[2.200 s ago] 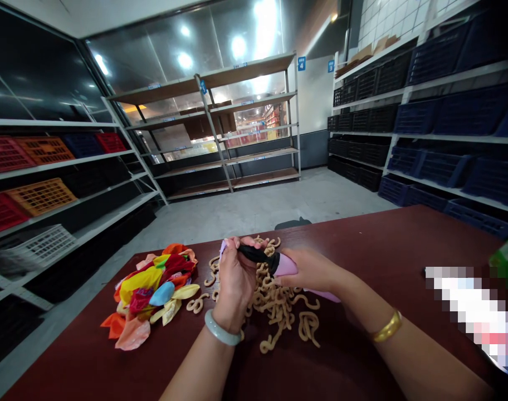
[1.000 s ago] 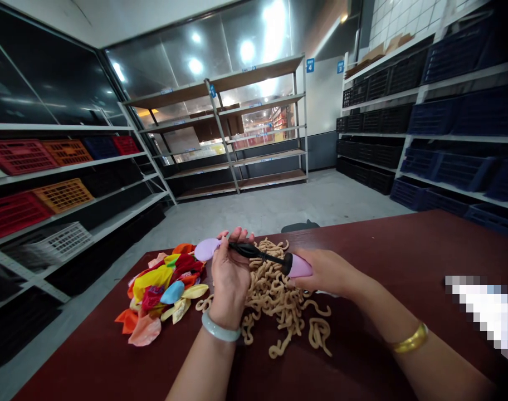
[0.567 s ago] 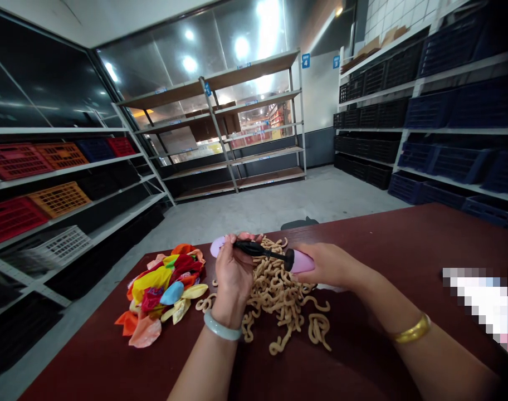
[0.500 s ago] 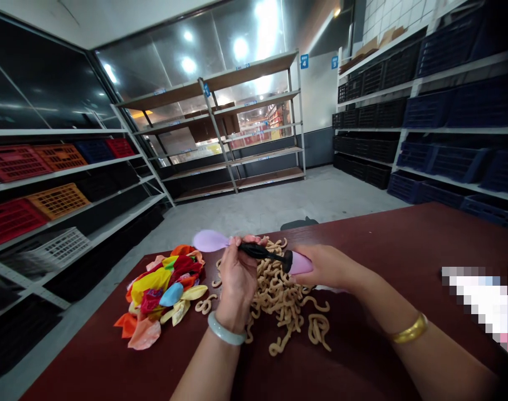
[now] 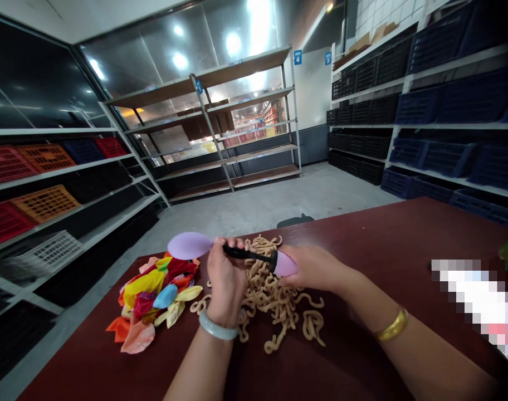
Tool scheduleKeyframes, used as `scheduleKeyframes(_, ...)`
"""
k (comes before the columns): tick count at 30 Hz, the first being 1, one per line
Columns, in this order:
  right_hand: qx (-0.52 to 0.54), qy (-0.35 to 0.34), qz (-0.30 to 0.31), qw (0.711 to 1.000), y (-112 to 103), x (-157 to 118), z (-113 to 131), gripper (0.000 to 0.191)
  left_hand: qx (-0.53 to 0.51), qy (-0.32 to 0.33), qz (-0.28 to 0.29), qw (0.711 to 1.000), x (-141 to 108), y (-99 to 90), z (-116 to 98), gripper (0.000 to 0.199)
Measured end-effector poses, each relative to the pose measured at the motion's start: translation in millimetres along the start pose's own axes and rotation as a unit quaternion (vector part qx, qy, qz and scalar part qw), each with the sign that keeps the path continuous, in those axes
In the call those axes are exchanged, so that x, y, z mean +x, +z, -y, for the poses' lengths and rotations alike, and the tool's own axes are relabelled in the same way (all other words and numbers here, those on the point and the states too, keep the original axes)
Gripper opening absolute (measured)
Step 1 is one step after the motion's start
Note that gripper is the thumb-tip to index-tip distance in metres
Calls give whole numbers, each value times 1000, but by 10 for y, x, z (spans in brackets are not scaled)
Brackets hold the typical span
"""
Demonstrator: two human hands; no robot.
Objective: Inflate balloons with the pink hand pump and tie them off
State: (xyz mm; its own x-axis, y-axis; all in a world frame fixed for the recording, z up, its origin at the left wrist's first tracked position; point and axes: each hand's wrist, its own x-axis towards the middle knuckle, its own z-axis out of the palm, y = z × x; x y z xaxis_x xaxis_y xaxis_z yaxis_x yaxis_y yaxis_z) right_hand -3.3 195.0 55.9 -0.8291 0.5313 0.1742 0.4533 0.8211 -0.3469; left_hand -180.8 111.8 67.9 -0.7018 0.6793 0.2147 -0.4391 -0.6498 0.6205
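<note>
My left hand (image 5: 226, 278) is wrapped round the black front part of a small hand pump (image 5: 241, 253), at the neck of a lilac balloon (image 5: 190, 245) that is partly inflated. The pump's lilac body (image 5: 286, 264) is gripped by my right hand (image 5: 314, 268). Beneath both hands lies a pile of tan, curled, string-like pieces (image 5: 274, 301). Left of it is a heap of colourful limp balloons (image 5: 147, 289), in yellow, red, orange, pink and blue.
Everything lies on a dark red table (image 5: 362, 356). A blurred-out white object (image 5: 475, 301) is at the right. Behind stand metal shelves (image 5: 254, 103), with crates (image 5: 47, 203) at the left and dark crates (image 5: 421, 106) at the right.
The lilac balloon looks larger and rounder. Both hands and the pump appear further left, and the whole view has shifted slightly. A green thing has come into view at the right edge.
</note>
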Motion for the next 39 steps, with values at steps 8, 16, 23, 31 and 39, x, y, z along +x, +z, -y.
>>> scheduleKeyframes(8,-112,45,-53,991,120,36,6,40,19,107,-95,990,237,-179,-336,18)
scheduleKeyframes(16,-101,51,-75,991,184,43,203,32,16,36,-36,999,-104,52,128,21)
scheduleKeyframes(23,-77,50,-79,993,126,20,255,33,24,31,-12,999,-212,148,192,17)
scheduleKeyframes(31,-95,40,-54,993,120,49,14,38,36,110,-90,989,270,-192,-355,16)
scheduleKeyframes(39,-115,51,-48,991,120,38,-46,37,12,126,-74,989,244,-177,-289,20)
